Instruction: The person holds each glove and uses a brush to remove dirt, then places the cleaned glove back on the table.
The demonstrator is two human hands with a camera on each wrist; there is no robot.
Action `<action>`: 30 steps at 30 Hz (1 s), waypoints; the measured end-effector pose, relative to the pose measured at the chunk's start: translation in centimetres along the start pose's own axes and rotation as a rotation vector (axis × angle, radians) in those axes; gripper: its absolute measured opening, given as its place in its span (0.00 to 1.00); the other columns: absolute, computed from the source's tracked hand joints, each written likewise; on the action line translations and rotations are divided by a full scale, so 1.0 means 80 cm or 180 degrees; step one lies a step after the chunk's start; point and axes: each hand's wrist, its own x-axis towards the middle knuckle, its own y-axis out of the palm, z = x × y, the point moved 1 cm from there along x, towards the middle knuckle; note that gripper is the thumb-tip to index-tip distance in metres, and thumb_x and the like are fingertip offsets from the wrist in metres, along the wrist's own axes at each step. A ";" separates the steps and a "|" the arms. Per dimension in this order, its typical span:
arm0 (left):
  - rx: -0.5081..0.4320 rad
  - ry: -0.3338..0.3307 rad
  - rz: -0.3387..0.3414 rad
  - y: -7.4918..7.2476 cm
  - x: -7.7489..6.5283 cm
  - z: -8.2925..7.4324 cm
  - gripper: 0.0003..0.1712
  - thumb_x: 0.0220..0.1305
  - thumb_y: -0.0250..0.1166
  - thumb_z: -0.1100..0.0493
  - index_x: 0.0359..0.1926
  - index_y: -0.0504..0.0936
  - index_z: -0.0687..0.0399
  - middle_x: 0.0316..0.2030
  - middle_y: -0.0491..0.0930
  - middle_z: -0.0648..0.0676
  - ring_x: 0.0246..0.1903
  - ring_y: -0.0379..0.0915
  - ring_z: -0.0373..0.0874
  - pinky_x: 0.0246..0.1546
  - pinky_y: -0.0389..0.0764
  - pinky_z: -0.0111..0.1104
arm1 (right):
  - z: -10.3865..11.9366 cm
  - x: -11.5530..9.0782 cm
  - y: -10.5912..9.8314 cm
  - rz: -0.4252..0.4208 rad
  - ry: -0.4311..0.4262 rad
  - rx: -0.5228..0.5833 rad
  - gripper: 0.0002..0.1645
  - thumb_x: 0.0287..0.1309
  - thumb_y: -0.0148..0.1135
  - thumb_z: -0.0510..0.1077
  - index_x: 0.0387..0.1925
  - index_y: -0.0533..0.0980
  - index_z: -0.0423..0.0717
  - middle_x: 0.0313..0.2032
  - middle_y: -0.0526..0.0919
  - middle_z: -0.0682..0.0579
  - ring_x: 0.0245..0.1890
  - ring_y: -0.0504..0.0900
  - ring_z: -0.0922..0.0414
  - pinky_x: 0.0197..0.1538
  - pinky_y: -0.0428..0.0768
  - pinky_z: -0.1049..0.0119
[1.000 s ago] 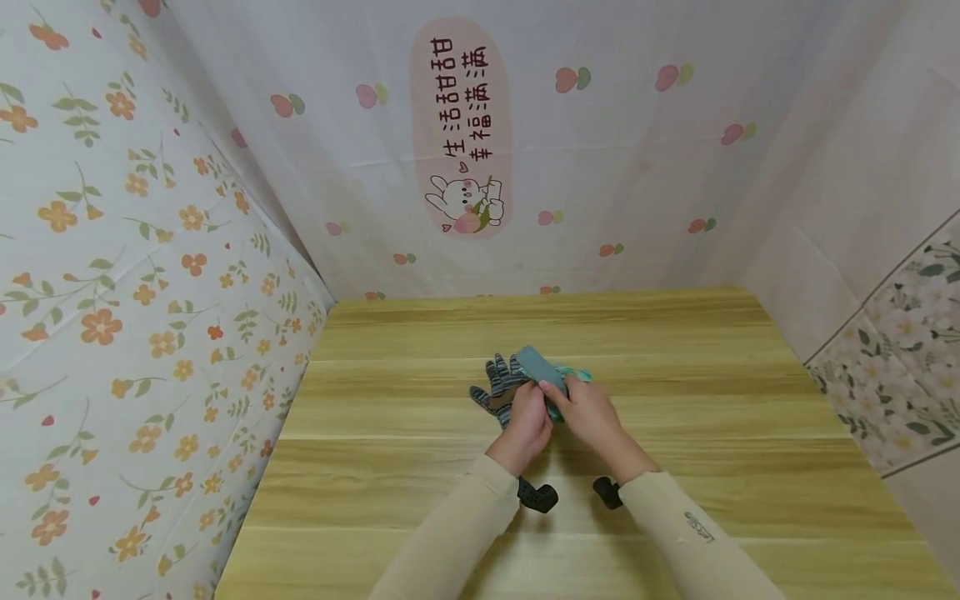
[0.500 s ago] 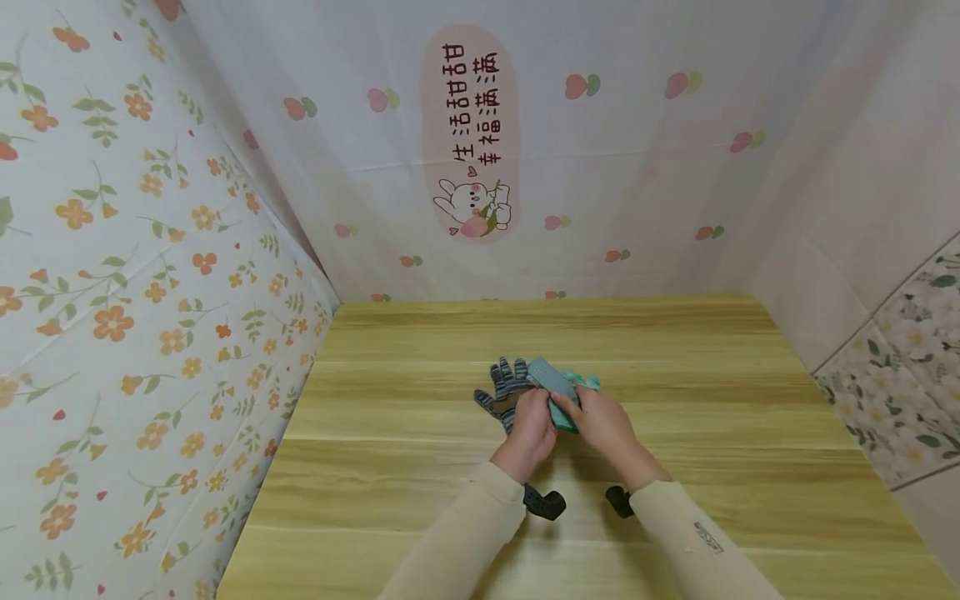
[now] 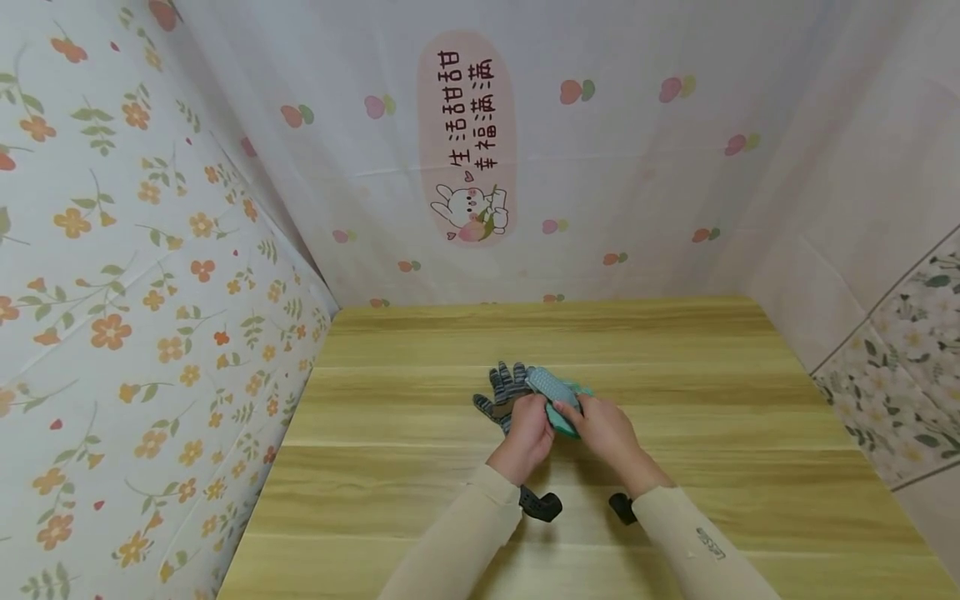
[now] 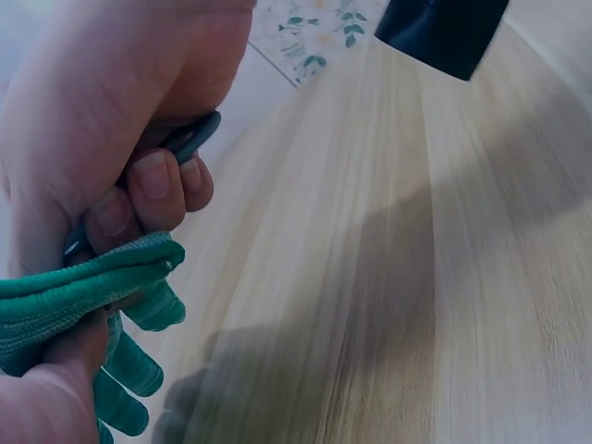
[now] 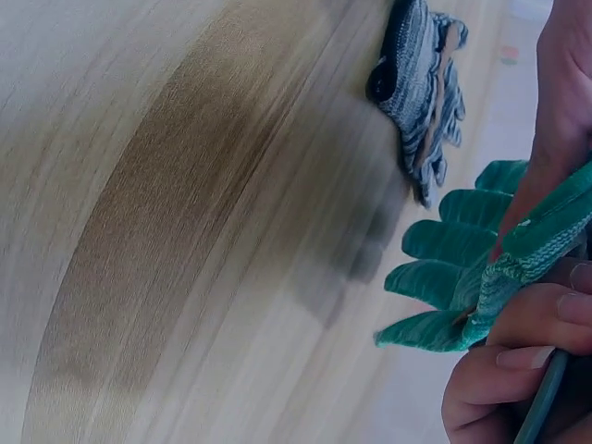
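My left hand (image 3: 528,427) holds the green-coated work glove (image 5: 444,250), with a thumb pressed at its opening in the left wrist view. The green glove fingers spread out beyond the grip. My right hand (image 3: 609,432) grips a blue-grey block, apparently a scrub brush (image 3: 553,385), which lies over the green glove. Its face looks dotted, and a thin dark teal handle edge (image 4: 196,134) shows between the right fingers (image 4: 155,180). A dark striped knit glove (image 3: 498,400) lies on the table beside the left hand, partly covered by it.
The wood-grain table (image 3: 390,467) runs back to a patterned curtain (image 3: 637,192). A flowered wall covering (image 3: 150,333) borders its left side. A black wrist camera (image 3: 542,505) sits near the left cuff, another (image 3: 622,508) near the right.
The blue-grey brush has tilted, so a dotted surface now shows where it looked smooth. Both hands stay close together around the green glove. The view has shifted slightly.
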 end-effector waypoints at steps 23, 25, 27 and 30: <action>0.0169 -0.0023 0.0042 -0.012 0.000 -0.007 0.21 0.76 0.38 0.67 0.62 0.67 0.71 0.40 0.77 0.49 0.36 0.77 0.28 0.38 0.80 0.20 | -0.004 -0.002 -0.002 0.0134 0.0033 0.0198 0.27 0.73 0.52 0.63 0.28 0.71 0.46 0.25 0.72 0.50 0.27 0.71 0.53 0.33 0.69 0.61; 0.0152 -0.0044 0.0019 -0.012 0.000 -0.007 0.21 0.75 0.38 0.68 0.62 0.67 0.70 0.39 0.77 0.48 0.35 0.77 0.28 0.37 0.80 0.20 | -0.004 -0.002 -0.004 0.0150 0.0044 0.0202 0.27 0.73 0.52 0.63 0.29 0.72 0.46 0.25 0.73 0.50 0.28 0.71 0.53 0.33 0.69 0.60; 0.0144 -0.0037 0.0019 -0.012 0.000 -0.008 0.21 0.75 0.38 0.68 0.62 0.67 0.71 0.40 0.77 0.49 0.37 0.78 0.29 0.39 0.81 0.21 | -0.004 -0.002 -0.004 0.0171 0.0049 0.0202 0.27 0.73 0.52 0.63 0.29 0.72 0.45 0.26 0.74 0.49 0.28 0.72 0.52 0.34 0.70 0.60; 0.0156 -0.0036 0.0020 -0.012 -0.001 -0.008 0.21 0.74 0.38 0.69 0.61 0.68 0.71 0.39 0.76 0.49 0.38 0.78 0.30 0.41 0.81 0.22 | -0.005 -0.003 -0.005 0.0178 0.0035 0.0187 0.27 0.73 0.52 0.62 0.30 0.73 0.45 0.27 0.76 0.48 0.29 0.73 0.52 0.34 0.71 0.58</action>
